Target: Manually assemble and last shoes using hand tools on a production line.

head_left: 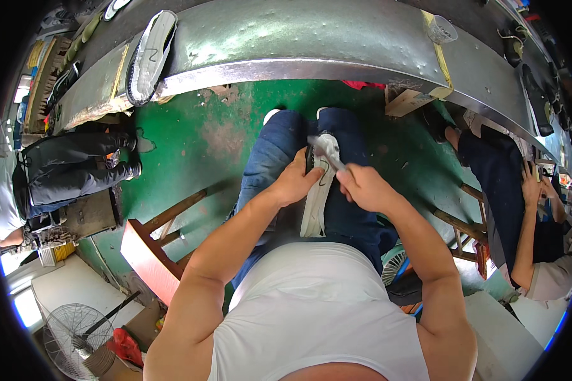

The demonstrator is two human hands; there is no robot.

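Above the shoe [315,209], right hand [365,188] grips a hammer [332,157], probably.

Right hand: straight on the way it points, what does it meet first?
Likely the pale shoe, with the blurred metal tool in the right hand leading. Depth is unclear; the tool may be touching it.

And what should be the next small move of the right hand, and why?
Probably a light tap on the far end of the pale shoe: the right hand holds the blurred metal tool over that end, while the left hand grips the shoe's side. Whether tool and shoe touch is unclear.
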